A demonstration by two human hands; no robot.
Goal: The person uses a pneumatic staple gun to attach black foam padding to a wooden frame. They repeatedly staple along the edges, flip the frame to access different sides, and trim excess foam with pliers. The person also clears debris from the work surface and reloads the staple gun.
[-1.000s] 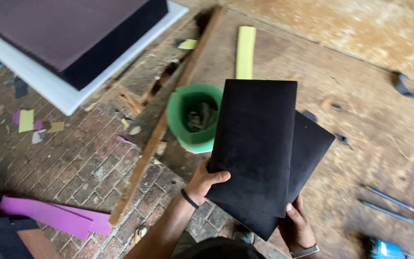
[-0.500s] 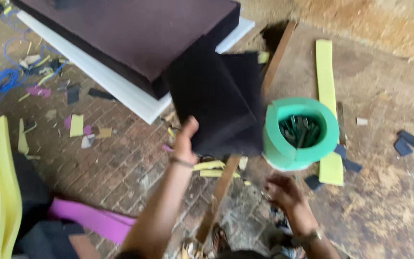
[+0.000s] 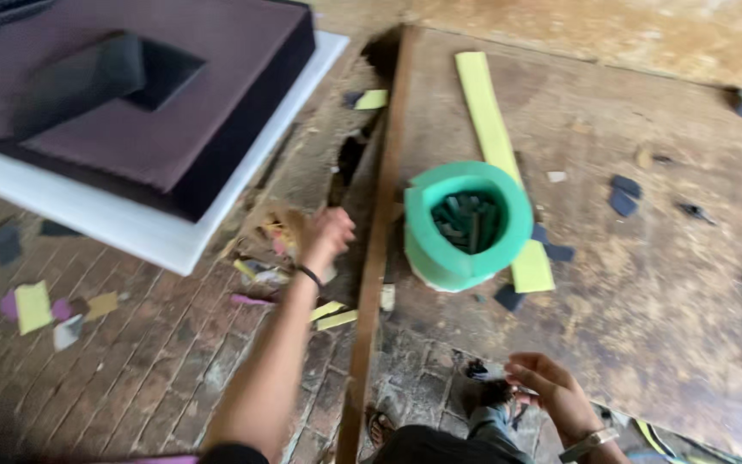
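The black foam sheets (image 3: 109, 73) lie on top of the dark purple foam block (image 3: 216, 112) at the far left, well apart from both hands; they look like a stack of two, the upper one lifted at its left end, with the long axis running from near-left to far-right, though motion blur softens their edges; the block itself rests on a white foam slab (image 3: 113, 225) that juts out over the brick floor (image 3: 130, 361).

The left hand (image 3: 326, 232) is stretched out over the floor, just right of the slab's near corner and beside the wooden batten (image 3: 377, 249) that runs from near to far; it is blurred, the fingers loosely curled, holding nothing that can be made out, and touching nothing visible; a dark band sits at its wrist.

The right hand (image 3: 547, 391) hangs low at the near right, by the person's knee and the near edge of the wooden board (image 3: 646, 283); its fingers are curled together, and whether they grip anything cannot be told.

On the board, just right of the batten, stands a green foam ring (image 3: 470, 225) filled with dark offcuts; a long yellow foam strip (image 3: 495, 146) lies behind and under it, pointing far to near.
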